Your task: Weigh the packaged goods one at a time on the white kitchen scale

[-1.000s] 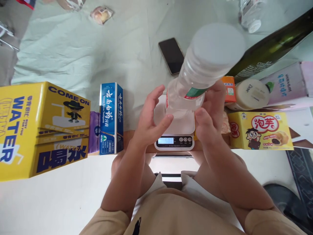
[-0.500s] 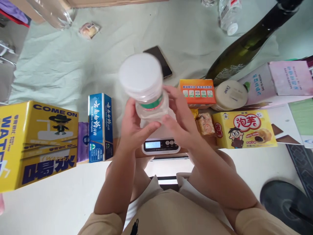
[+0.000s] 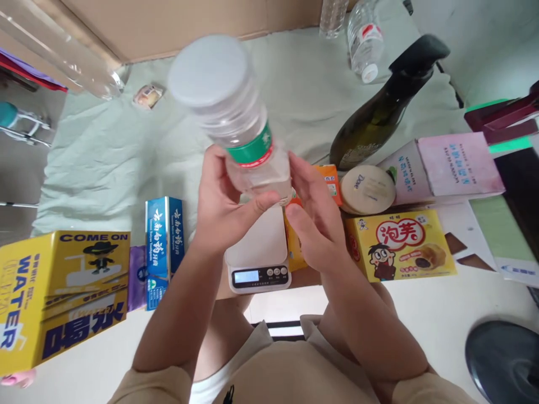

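A clear plastic bottle with a white cap and a green label is held up in the air, tilted toward the camera. My left hand grips its lower part from the left. My right hand is beside its base on the right, fingers spread and touching it lightly. Below the bottle sits a small white kitchen scale with a lit display and a bare platform.
Left of the scale stand a blue toothpaste box and a yellow box. To the right are a yellow snack box, an orange box, a Dove jar and a dark glass bottle. A water bottle lies far back.
The bottle has been lifted off the scale and up toward the camera. My left hand took hold of it and my right hand loosened. The camera view tilted upward.
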`<state>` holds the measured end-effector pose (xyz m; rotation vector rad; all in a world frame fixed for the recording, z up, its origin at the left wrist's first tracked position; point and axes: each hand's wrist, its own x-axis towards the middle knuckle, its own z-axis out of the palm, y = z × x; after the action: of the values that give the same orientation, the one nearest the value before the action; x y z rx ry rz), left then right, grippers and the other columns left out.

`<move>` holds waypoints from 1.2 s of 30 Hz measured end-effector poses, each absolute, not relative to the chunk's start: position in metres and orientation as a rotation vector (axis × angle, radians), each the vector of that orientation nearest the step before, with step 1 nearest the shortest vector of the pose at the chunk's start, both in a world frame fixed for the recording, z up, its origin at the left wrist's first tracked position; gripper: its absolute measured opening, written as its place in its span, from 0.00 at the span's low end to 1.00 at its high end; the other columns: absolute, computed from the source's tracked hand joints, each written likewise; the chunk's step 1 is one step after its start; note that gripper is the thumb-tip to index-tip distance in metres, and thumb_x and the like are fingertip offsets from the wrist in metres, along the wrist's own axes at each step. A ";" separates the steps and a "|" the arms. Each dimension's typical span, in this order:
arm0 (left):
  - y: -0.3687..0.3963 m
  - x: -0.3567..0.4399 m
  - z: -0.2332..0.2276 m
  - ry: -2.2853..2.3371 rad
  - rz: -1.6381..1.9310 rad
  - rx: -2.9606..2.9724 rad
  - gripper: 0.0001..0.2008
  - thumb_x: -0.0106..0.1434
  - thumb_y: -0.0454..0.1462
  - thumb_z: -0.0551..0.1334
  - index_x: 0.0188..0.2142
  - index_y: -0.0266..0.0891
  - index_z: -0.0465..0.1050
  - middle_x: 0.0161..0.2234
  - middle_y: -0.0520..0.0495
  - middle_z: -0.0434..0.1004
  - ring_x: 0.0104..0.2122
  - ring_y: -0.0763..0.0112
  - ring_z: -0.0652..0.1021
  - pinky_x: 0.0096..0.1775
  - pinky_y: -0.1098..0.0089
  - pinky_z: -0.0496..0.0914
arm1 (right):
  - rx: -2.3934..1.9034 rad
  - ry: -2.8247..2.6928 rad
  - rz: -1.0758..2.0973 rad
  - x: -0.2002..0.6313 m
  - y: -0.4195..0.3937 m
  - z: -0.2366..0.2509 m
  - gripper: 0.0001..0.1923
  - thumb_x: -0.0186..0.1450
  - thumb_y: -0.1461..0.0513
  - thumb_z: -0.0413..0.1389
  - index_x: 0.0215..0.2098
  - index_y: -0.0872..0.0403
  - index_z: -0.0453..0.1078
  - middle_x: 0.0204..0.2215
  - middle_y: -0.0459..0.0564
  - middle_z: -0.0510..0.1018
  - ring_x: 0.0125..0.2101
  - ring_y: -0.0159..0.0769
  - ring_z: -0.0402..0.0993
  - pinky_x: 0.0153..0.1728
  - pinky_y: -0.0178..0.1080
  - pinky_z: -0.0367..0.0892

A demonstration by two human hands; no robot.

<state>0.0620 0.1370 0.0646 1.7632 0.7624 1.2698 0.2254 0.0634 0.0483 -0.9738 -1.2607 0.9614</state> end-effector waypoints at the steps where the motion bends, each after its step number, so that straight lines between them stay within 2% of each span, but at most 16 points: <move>1: 0.148 0.070 0.065 0.729 1.253 1.778 0.29 0.61 0.50 0.79 0.58 0.54 0.73 0.53 0.49 0.83 0.50 0.59 0.85 0.50 0.57 0.83 | -0.992 -1.221 0.956 0.229 0.067 0.048 0.28 0.76 0.50 0.55 0.72 0.38 0.60 0.76 0.47 0.66 0.77 0.43 0.63 0.79 0.57 0.63; 4: 0.175 0.095 0.062 0.678 1.226 1.787 0.34 0.58 0.55 0.80 0.58 0.52 0.71 0.54 0.47 0.82 0.50 0.56 0.85 0.48 0.57 0.83 | -1.047 -1.066 0.880 0.236 0.078 0.049 0.25 0.76 0.50 0.54 0.70 0.36 0.62 0.73 0.48 0.69 0.73 0.42 0.69 0.76 0.56 0.68; 8: 0.199 0.122 0.062 0.673 1.201 1.737 0.34 0.58 0.56 0.79 0.55 0.51 0.68 0.55 0.46 0.79 0.53 0.55 0.84 0.53 0.52 0.82 | -1.071 -0.874 0.707 0.238 0.086 0.054 0.20 0.75 0.52 0.53 0.64 0.41 0.66 0.69 0.51 0.71 0.71 0.41 0.71 0.73 0.56 0.70; 11: 0.217 0.129 0.065 0.678 1.198 1.736 0.33 0.56 0.53 0.81 0.53 0.50 0.68 0.55 0.45 0.77 0.53 0.53 0.82 0.56 0.48 0.81 | -1.095 -0.755 0.541 0.243 0.084 0.058 0.10 0.72 0.58 0.53 0.51 0.44 0.70 0.54 0.52 0.75 0.62 0.43 0.78 0.69 0.60 0.73; 13: 0.230 0.131 0.067 0.655 1.187 1.769 0.32 0.56 0.50 0.82 0.52 0.50 0.68 0.54 0.45 0.77 0.52 0.53 0.81 0.57 0.47 0.80 | -1.061 -0.722 0.475 0.245 0.082 0.062 0.05 0.69 0.61 0.54 0.43 0.45 0.69 0.43 0.50 0.70 0.53 0.42 0.80 0.65 0.59 0.75; 16: 0.248 0.136 0.064 0.597 1.140 1.806 0.31 0.58 0.47 0.80 0.53 0.48 0.67 0.56 0.45 0.77 0.51 0.56 0.80 0.53 0.52 0.82 | -1.002 -0.714 0.469 0.245 0.077 0.070 0.05 0.67 0.64 0.53 0.37 0.46 0.67 0.36 0.48 0.63 0.44 0.39 0.75 0.57 0.53 0.76; 19: 0.259 0.144 0.055 0.632 1.074 1.752 0.28 0.58 0.41 0.80 0.52 0.47 0.68 0.54 0.45 0.79 0.48 0.59 0.81 0.49 0.55 0.83 | -1.028 -0.693 0.496 0.240 0.075 0.077 0.05 0.67 0.65 0.51 0.36 0.47 0.65 0.34 0.48 0.60 0.39 0.38 0.69 0.52 0.50 0.75; 24: 0.259 0.157 0.033 0.726 1.000 1.693 0.29 0.51 0.38 0.81 0.47 0.47 0.71 0.47 0.49 0.80 0.45 0.56 0.84 0.48 0.49 0.84 | -1.051 -0.729 0.451 0.234 0.075 0.079 0.04 0.66 0.65 0.50 0.35 0.48 0.62 0.33 0.48 0.59 0.36 0.38 0.66 0.46 0.47 0.74; 28: 0.254 0.160 0.024 0.760 0.941 1.742 0.30 0.50 0.41 0.81 0.48 0.46 0.70 0.49 0.48 0.78 0.49 0.52 0.85 0.48 0.50 0.83 | -1.076 -0.618 0.486 0.231 0.075 0.080 0.07 0.65 0.67 0.50 0.36 0.48 0.64 0.34 0.49 0.61 0.38 0.38 0.67 0.48 0.47 0.71; 31: 0.256 0.162 0.020 0.747 0.927 1.712 0.31 0.49 0.39 0.81 0.49 0.46 0.70 0.49 0.48 0.78 0.48 0.53 0.85 0.49 0.50 0.83 | -1.065 -0.622 0.502 0.233 0.073 0.079 0.07 0.65 0.67 0.51 0.36 0.48 0.65 0.34 0.48 0.62 0.38 0.37 0.66 0.47 0.46 0.70; 34: 0.260 0.167 0.014 0.721 0.921 1.563 0.35 0.44 0.34 0.83 0.49 0.47 0.71 0.48 0.49 0.78 0.50 0.49 0.84 0.54 0.43 0.81 | -1.043 -0.703 0.524 0.239 0.073 0.076 0.04 0.65 0.65 0.52 0.36 0.48 0.65 0.34 0.48 0.61 0.36 0.37 0.66 0.45 0.45 0.70; 36: 0.259 0.167 0.013 0.705 0.915 1.517 0.38 0.43 0.34 0.85 0.50 0.47 0.71 0.49 0.48 0.79 0.57 0.44 0.82 0.60 0.38 0.78 | -1.015 -0.743 0.548 0.243 0.073 0.075 0.03 0.65 0.64 0.52 0.35 0.48 0.64 0.34 0.48 0.61 0.36 0.37 0.66 0.43 0.45 0.70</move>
<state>0.1674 0.2591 0.0129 1.5170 0.7048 0.9148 0.2431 0.0730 0.0745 -1.0152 -0.7428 0.5480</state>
